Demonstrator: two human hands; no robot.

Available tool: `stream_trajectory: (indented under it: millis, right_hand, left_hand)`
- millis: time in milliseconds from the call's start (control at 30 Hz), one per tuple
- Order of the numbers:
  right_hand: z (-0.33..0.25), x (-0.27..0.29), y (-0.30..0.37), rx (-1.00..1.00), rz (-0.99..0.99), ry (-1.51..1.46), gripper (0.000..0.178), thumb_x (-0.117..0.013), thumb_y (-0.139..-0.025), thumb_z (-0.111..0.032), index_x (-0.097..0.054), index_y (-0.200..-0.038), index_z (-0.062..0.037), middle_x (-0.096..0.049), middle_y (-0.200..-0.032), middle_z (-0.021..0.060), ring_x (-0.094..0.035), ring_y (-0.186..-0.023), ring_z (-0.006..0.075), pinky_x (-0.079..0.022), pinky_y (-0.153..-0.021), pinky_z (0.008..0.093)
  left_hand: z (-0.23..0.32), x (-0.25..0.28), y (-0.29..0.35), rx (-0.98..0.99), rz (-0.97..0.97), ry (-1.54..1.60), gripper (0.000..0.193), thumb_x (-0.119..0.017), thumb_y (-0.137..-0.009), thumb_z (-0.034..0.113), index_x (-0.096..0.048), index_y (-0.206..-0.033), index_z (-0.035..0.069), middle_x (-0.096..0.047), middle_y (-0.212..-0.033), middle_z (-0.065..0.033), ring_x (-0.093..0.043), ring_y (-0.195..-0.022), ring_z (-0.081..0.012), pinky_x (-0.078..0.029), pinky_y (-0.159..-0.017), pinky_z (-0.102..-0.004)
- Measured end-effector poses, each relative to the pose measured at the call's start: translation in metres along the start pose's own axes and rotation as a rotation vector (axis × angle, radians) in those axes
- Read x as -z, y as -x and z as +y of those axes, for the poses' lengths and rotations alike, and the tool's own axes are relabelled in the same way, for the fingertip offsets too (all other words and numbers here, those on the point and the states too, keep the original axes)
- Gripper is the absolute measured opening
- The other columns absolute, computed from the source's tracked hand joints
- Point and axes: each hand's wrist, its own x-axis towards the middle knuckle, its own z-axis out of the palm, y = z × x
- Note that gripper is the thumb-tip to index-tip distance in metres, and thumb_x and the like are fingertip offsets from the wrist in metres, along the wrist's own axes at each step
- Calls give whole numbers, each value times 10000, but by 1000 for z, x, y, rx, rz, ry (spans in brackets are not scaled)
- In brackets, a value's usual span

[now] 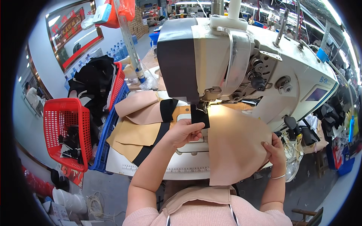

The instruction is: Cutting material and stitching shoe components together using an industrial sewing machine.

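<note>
A large industrial sewing machine (264,71) stands in front of me, its lamp lighting the needle area. My left hand (186,132) pinches a black fabric strip (199,117) just left of the presser foot (205,107). On the other side, my right hand (274,148) grips the right edge of a big beige fabric panel (235,147), thumb on top. That panel reaches from the needle area down over the table's front edge. At the left lie more pieces: a pinkish-beige folded panel (141,108) and tan panels (132,133) with black strips along their edges.
Left of the table stand a red plastic basket (68,132) and a blue crate (103,150), with black fabric (92,81) heaped beside them. A ruler strip (184,169) runs along the table's front. A metal post (130,37) rises behind the left pieces.
</note>
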Motion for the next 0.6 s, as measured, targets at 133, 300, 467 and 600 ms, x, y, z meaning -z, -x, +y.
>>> stream_trajectory:
  millis: [133, 300, 467, 600]
  right_hand:
    - [-3, -3, 1, 5, 10, -3, 389, -664, -766, -9, -514, -1122, 34, -608, -1036, 79, -593, -937, 134, -474, -851, 260]
    - [-5, -5, 2, 6, 9, 2, 414, -667, -761, -7, -503, -1138, 41, -606, -1041, 84, -593, -941, 141, -474, -853, 266]
    - [-8, -6, -2, 27, 8, -85, 430, -661, -760, -6, -493, -1153, 46, -598, -1065, 102, -595, -959, 165, -473, -864, 283]
    - [-11, -6, -10, 40, -8, -104, 440, -659, -763, -14, -491, -1165, 42, -596, -1073, 111, -595, -971, 178, -475, -870, 293]
  left_hand:
    - [-2, -2, -3, -69, 42, -134, 182, -663, -836, 167, -603, -854, -4, -590, -719, -31, -575, -611, -90, -491, -566, -213]
    - [-5, -1, -5, -89, 37, -145, 182, -664, -832, 167, -609, -833, -6, -592, -703, -34, -569, -600, -91, -488, -568, -218]
    - [2, 0, -6, -106, 59, -220, 209, -660, -834, 203, -612, -811, 1, -574, -652, -31, -558, -572, -95, -457, -537, -224]
    - [9, -2, -9, -107, 68, -261, 231, -627, -857, 222, -603, -771, 9, -482, -580, 7, -496, -518, -95, -374, -480, -233]
